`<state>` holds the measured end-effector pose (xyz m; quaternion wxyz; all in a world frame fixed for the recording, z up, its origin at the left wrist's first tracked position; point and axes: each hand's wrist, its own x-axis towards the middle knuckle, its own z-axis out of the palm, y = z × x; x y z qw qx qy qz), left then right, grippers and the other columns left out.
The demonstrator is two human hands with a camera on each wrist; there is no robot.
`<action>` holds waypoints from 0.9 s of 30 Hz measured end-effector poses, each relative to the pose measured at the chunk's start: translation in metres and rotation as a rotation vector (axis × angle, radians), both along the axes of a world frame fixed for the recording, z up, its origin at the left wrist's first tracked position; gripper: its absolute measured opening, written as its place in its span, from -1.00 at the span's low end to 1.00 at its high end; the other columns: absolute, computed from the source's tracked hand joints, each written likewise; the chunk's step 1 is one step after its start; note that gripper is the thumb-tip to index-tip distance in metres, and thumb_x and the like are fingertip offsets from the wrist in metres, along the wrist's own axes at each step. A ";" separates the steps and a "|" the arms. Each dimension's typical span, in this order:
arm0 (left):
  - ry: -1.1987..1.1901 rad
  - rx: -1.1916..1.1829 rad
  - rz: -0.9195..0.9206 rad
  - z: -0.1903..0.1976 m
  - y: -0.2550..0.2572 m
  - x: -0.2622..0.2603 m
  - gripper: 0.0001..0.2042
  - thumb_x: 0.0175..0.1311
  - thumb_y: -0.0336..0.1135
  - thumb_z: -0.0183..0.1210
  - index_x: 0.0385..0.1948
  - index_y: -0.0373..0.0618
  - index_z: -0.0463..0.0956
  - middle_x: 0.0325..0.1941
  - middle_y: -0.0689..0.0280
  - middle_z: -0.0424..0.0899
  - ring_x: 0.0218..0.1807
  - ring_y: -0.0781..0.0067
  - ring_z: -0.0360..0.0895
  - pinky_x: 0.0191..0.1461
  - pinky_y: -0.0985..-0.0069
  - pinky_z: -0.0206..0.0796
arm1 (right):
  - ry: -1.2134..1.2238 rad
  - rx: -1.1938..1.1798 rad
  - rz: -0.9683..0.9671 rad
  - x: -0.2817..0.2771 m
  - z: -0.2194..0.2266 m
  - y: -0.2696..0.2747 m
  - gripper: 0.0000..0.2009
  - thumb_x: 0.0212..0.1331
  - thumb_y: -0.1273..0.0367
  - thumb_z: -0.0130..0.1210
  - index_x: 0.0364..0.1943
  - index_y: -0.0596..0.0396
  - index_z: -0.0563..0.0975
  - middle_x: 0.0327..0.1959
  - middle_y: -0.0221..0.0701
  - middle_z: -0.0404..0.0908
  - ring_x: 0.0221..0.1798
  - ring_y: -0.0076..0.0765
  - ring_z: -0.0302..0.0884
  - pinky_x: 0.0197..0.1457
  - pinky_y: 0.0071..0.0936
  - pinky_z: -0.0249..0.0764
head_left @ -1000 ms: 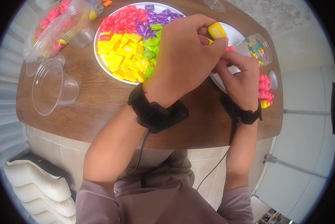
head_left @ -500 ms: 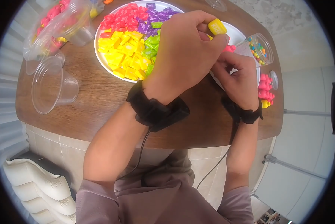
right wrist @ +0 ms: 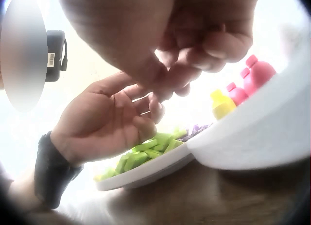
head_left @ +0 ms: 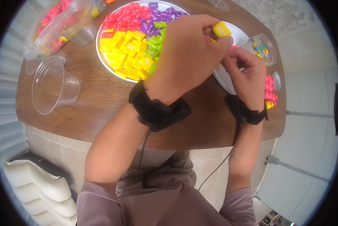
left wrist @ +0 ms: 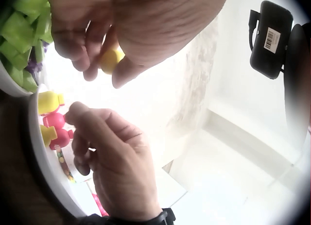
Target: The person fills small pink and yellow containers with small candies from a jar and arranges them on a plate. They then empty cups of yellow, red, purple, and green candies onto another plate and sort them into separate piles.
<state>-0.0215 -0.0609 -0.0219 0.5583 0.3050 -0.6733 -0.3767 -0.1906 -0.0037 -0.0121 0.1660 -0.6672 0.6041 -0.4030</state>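
Round wooden table (head_left: 101,101), seemingly tiled floor (head_left: 315,150).

Left hand (right wrist: 104,123) hovers over green candies (right wrist: 146,154) on a white plate (right wrist: 146,174).

Left hand (head_left: 186,52): raised ahead of the body, back facing the head camera, thumb and fingertips (left wrist: 92,69) pinched together. Right hand (head_left: 246,71): positioned just beside the left hand, fingers curled, fingertips near the left thumb. Both forearms extend forward from the torso; each wrist carries a black strap.
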 end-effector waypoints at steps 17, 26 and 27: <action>0.037 -0.011 0.042 -0.003 -0.001 -0.005 -0.69 0.11 -0.38 0.46 -0.13 -0.31 0.68 -0.47 0.44 0.58 -0.40 0.70 0.44 -0.34 0.65 0.30 | 0.179 -0.013 -0.082 -0.005 -0.001 -0.002 -0.86 0.17 0.43 0.30 -0.27 0.24 0.71 -0.47 -0.33 0.69 -0.45 -0.52 0.54 -0.32 -0.50 0.44; -0.004 -0.081 0.052 -0.006 0.000 -0.007 -0.70 0.11 -0.40 0.44 -0.13 -0.31 0.68 -0.48 0.41 0.58 -0.42 0.68 0.46 -0.35 0.63 0.32 | 0.091 -0.155 -0.113 -0.007 -0.008 -0.007 -0.84 0.28 0.39 0.26 -0.25 0.25 0.69 -0.48 -0.38 0.67 -0.46 -0.54 0.52 -0.33 -0.51 0.44; -0.020 -0.123 0.066 -0.007 0.000 -0.007 -0.71 0.12 -0.41 0.43 -0.13 -0.31 0.68 -0.49 0.40 0.59 -0.43 0.66 0.47 -0.34 0.62 0.34 | 0.092 -0.155 -0.113 -0.007 -0.005 -0.006 -0.84 0.28 0.39 0.26 -0.25 0.25 0.69 -0.48 -0.38 0.67 -0.46 -0.54 0.52 -0.33 -0.51 0.44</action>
